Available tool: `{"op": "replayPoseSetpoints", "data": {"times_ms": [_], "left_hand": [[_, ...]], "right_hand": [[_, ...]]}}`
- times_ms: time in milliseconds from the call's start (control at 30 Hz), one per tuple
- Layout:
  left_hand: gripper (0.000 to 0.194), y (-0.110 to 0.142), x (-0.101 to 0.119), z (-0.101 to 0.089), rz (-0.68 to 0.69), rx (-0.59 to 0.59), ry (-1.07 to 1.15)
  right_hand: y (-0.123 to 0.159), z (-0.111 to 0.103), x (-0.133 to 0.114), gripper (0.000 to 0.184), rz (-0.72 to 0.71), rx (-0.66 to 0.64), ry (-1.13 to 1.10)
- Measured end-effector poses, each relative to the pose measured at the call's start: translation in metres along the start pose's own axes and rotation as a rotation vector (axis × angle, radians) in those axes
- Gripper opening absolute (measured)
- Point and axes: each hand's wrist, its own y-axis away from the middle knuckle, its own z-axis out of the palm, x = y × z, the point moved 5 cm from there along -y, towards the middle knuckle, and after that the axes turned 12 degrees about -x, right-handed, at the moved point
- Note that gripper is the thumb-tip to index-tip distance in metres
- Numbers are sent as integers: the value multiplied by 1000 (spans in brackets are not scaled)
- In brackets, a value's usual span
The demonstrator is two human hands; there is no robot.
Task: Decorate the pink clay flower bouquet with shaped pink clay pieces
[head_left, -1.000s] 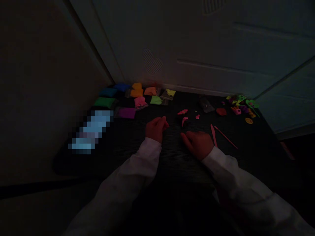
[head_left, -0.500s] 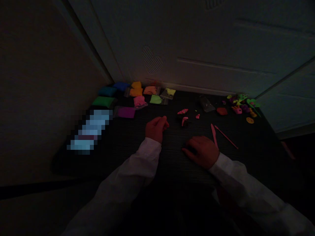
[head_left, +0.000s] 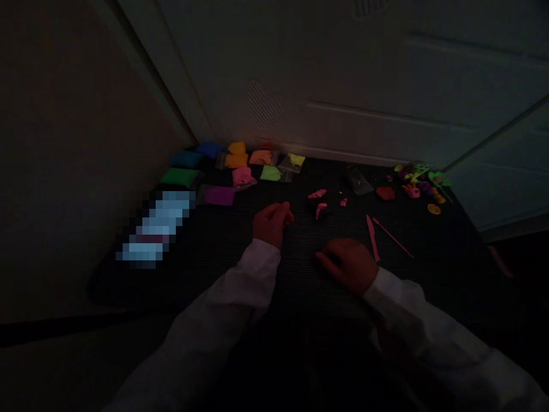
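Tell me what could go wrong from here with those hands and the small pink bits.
The right hand rests close to the lower end of the pink knife-shaped tool, so its wrist or sleeve might nudge it.

The small pink scrap lies loose on the dark table and could be brushed away by a sweeping hand.

The light is dim, and whatever the left hand may pinch can't be made out, so a slip could go unnoticed.

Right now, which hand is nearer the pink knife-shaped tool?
Right. The right hand is just left of the pink knife-shaped tool, near its lower end; the left hand is farther left, beyond a stretch of tabletop.
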Motion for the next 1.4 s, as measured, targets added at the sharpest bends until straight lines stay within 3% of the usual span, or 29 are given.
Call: {"op": "replayPoseSetpoints", "data": {"times_ms": [100, 333, 700, 933, 1100, 1267, 1400], "left_hand": [[29, 0, 1, 0, 3, -2, -7], [29, 1, 3, 1, 11, 9, 12], [28, 1, 4, -8, 43, 133, 57], [28, 0, 4, -8, 64, 133, 92], [27, 0, 3, -9, 43, 158, 100], [28, -2, -1, -11, 50, 177, 130], [25, -6, -7, -17, 23, 228, 250]], "right_hand": [[-9, -2, 4, 35, 60, 9, 82], [-29, -3, -6, 41, -2, 1, 281], [-41, 8, -35, 38, -116, 3, 272], [-46, 4, -24, 38, -9, 24, 286], [-46, 7, -33, 36, -110, -7, 279], [-51, 1, -28, 37, -16, 12, 301], [-51, 5, -38, 34, -129, -18, 277]]}}
